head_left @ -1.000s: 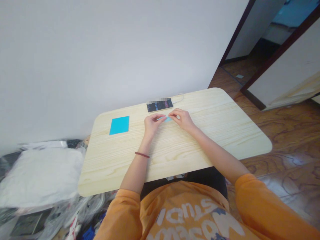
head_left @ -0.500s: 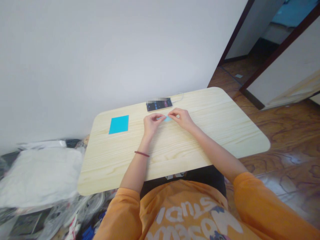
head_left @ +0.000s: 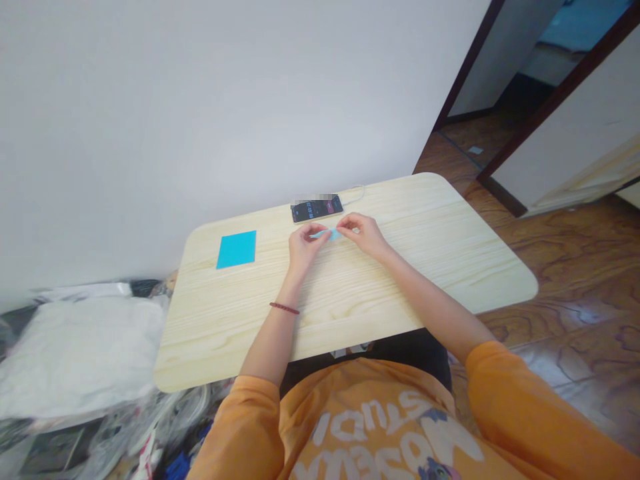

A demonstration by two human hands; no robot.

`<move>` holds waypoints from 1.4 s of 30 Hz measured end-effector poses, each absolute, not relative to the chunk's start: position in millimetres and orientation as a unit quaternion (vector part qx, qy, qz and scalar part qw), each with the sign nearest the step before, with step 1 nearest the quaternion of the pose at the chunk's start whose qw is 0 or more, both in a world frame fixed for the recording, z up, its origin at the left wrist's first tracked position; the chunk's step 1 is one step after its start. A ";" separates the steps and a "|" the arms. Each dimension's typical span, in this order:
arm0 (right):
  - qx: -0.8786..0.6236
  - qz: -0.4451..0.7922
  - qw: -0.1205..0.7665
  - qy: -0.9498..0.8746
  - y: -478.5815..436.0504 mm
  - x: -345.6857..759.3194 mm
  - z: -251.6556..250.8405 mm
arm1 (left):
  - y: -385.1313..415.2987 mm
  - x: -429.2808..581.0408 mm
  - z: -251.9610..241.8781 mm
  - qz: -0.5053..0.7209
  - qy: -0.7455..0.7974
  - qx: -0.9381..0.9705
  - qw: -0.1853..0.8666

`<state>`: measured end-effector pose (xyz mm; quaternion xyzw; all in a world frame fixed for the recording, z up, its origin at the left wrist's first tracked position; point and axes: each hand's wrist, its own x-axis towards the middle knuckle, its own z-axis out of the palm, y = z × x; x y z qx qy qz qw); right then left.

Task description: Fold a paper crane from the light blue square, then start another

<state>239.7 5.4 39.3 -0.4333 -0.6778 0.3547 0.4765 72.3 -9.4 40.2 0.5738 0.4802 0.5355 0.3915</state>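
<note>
- A flat blue paper sheet (head_left: 236,250) lies on the wooden tabletop (head_left: 430,260), apart from the hands.
- The left hand (head_left: 304,247) has fingers pinching one end of a small blue paper piece (head_left: 326,235).
- The right hand (head_left: 363,235) has fingers grasping its other end, just in front of a black phone (head_left: 317,209).

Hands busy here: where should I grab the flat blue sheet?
Pinch the blue sheet at its near right corner, coming from the right with the left hand. It lies flat on the wooden tabletop, so a corner should lift easiest.
</note>
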 end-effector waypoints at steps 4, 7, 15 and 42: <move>-0.434 0.337 0.468 -0.692 3.5 238.4 41.9 | -11.2 72.9 42.5 0.519 0.475 0.589 0.398; -0.435 0.343 0.474 -0.685 3.9 238.6 41.9 | -10.9 72.7 42.3 0.519 0.479 0.583 0.401; -0.429 0.368 0.484 -0.668 3.2 238.5 43.7 | -9.2 71.8 40.1 0.524 0.471 0.586 0.401; -0.412 0.449 0.468 -0.640 1.3 241.8 52.3 | -11.4 71.3 41.7 0.495 0.480 0.582 0.432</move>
